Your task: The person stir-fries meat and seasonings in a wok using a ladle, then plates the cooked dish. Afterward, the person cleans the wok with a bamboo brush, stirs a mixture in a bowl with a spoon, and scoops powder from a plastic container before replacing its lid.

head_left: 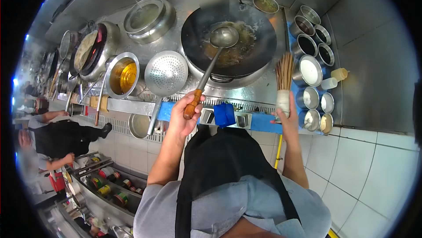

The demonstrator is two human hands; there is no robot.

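Note:
My left hand (183,116) is wrapped round the wooden handle of a metal ladle (224,37). The ladle's bowl is over the black wok (198,31), which holds bubbling, brownish liquid. In my right hand (288,121) is a bamboo brush (284,73), upright with its bristles pointing away from me, at the wok's right side. A perforated skimmer (166,72) lies left of the wok, its handle reaching over the counter's front edge. Beside it stands a metal bowl (111,79) of golden liquid.
Metal containers of sauces and powders (311,70) and small bottles (340,74) line the right side. A lidded pot (150,20) stands back left. Another person (57,137) works at far left, near shelves of cans (104,189).

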